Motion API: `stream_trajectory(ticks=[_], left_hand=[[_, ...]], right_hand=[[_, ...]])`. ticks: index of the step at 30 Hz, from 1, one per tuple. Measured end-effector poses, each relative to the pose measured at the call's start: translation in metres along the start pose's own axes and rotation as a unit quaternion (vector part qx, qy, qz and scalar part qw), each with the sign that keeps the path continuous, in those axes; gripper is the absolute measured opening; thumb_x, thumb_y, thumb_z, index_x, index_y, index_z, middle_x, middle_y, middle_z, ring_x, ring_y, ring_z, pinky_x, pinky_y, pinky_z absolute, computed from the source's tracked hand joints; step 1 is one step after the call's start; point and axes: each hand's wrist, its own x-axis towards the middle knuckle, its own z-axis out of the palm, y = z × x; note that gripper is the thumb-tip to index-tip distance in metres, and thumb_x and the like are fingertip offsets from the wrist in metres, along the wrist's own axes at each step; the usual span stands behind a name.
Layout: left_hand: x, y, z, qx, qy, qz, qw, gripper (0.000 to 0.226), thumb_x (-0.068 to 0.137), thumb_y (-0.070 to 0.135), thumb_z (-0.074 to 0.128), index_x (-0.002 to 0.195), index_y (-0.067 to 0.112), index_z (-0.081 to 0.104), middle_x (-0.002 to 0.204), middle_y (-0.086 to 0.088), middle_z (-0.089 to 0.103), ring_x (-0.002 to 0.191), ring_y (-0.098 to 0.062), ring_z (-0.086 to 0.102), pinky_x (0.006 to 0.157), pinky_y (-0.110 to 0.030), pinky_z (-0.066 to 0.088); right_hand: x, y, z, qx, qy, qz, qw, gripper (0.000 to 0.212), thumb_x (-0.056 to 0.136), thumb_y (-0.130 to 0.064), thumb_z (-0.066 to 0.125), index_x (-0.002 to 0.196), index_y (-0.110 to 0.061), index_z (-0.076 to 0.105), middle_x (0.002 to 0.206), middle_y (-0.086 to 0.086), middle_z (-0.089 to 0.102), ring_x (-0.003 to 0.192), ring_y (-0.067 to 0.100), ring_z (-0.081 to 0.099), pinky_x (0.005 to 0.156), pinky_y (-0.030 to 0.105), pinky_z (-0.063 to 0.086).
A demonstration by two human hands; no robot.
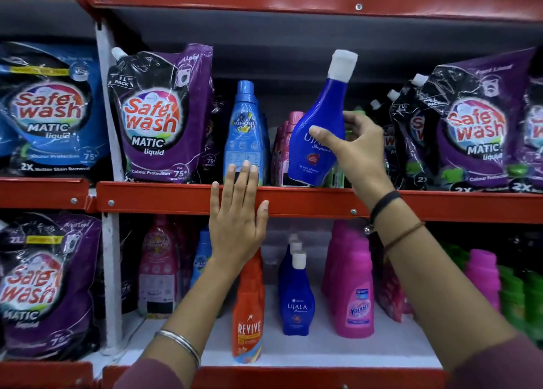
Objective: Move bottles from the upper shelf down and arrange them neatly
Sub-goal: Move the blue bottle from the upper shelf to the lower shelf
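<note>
My right hand [357, 153] grips a dark blue Ujala bottle [318, 118] with a white cap, tilted to the right, its base at the red front edge of the upper shelf [293, 199]. My left hand [239, 212] lies flat and open against that red edge, fingertips touching a light blue bottle [244, 133] that stands upright on the upper shelf. On the white lower shelf [317, 350] a short row of matching Ujala bottles [296, 297] stands in the middle, one behind the other.
Purple and blue Safewash pouches [160, 115] fill both sides of the upper shelf. Below stand an orange Revive bottle [248, 312], pink Vanish bottles [354, 294], green bottles [517, 294] at right and a purple pouch [44, 286] at left. Pink bottles [282, 144] sit behind the held bottle.
</note>
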Motion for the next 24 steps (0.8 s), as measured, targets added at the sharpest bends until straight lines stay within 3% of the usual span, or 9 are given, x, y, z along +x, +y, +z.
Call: stream_trajectory(ticks=[3,7,12,16,21,24], left_hand=[[0.004,-0.004,0.003,0.004,0.009,0.0,1.0,0.057,0.098,0.037,0.031,0.149,0.014,0.024,0.157,-0.004,0.024,0.147,-0.018,0.01,0.121,-0.037,-0.004],[-0.009,0.003,0.003,-0.003,0.003,-0.013,1.0,0.057,0.098,0.036,0.029,0.15,0.013,0.021,0.158,-0.005,0.022,0.148,-0.019,0.009,0.12,-0.037,-0.002],[-0.016,0.015,0.004,-0.015,-0.004,-0.028,0.999,0.056,0.1,0.035,0.026,0.15,0.01,0.018,0.158,-0.009,0.022,0.147,-0.023,0.009,0.12,-0.039,0.001],[-0.004,0.014,0.003,-0.023,0.009,-0.032,0.999,0.056,0.1,0.034,0.028,0.15,0.011,0.017,0.158,-0.008,0.022,0.147,-0.023,0.009,0.12,-0.039,0.0],[-0.007,0.012,0.006,-0.021,0.009,-0.029,0.999,0.056,0.1,0.034,0.026,0.15,0.01,0.017,0.158,-0.008,0.022,0.147,-0.024,0.01,0.12,-0.038,-0.001],[-0.007,0.012,0.007,-0.022,0.011,-0.029,0.999,0.056,0.1,0.035,0.024,0.15,0.01,0.017,0.158,-0.008,0.023,0.147,-0.025,0.012,0.12,-0.039,0.0]], right_hand=[[-0.001,-0.007,-0.009,0.043,-0.007,0.016,0.999,0.053,0.065,-0.036,0.082,0.108,-0.01,0.065,0.106,0.005,0.072,0.096,0.015,0.069,0.073,0.025,0.056],[-0.034,-0.002,-0.03,0.093,-0.063,0.071,0.991,0.04,0.072,-0.019,0.079,0.106,-0.005,0.066,0.105,0.012,0.071,0.084,0.013,0.069,0.063,0.02,0.054],[-0.085,0.022,-0.048,0.091,-0.12,0.111,0.982,0.037,0.067,-0.014,0.079,0.101,-0.01,0.065,0.095,0.002,0.072,0.083,0.011,0.067,0.074,0.022,0.056],[-0.117,0.049,-0.049,0.075,-0.157,0.128,0.976,0.04,0.067,-0.008,0.079,0.104,-0.004,0.064,0.094,0.003,0.073,0.079,0.006,0.068,0.07,0.016,0.053],[-0.159,0.104,-0.043,0.016,-0.18,0.182,0.967,0.043,0.066,-0.011,0.083,0.105,-0.009,0.064,0.096,0.003,0.073,0.086,0.016,0.07,0.071,0.018,0.055],[-0.178,0.139,-0.038,-0.017,-0.185,0.217,0.958,0.045,0.063,-0.016,0.085,0.102,-0.013,0.064,0.095,0.003,0.073,0.09,0.023,0.07,0.076,0.03,0.057]])
